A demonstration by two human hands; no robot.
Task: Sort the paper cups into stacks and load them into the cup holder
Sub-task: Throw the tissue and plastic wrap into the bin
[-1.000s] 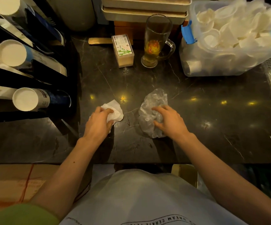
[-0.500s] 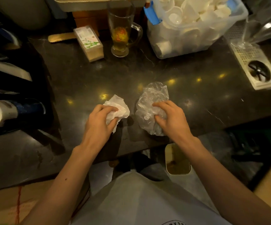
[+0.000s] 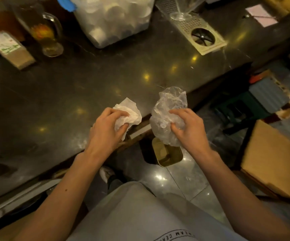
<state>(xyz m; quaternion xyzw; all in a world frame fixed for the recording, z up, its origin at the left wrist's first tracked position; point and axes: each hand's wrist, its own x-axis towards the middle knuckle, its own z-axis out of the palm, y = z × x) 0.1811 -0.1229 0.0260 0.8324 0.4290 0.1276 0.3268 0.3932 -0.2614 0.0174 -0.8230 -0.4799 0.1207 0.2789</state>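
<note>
Dim warm light, countertop glare, blurred edges

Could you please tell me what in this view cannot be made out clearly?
- Clear tub of paper cups: top cut off by the frame edge; count unreadable.
- Cup holder: out of frame.
- Bin on the floor: contents too dim; the plastic bag in the right hand overlaps its rim.
- Tissue: partly hidden inside the left hand.
- Shirt print: cut off below.
</note>
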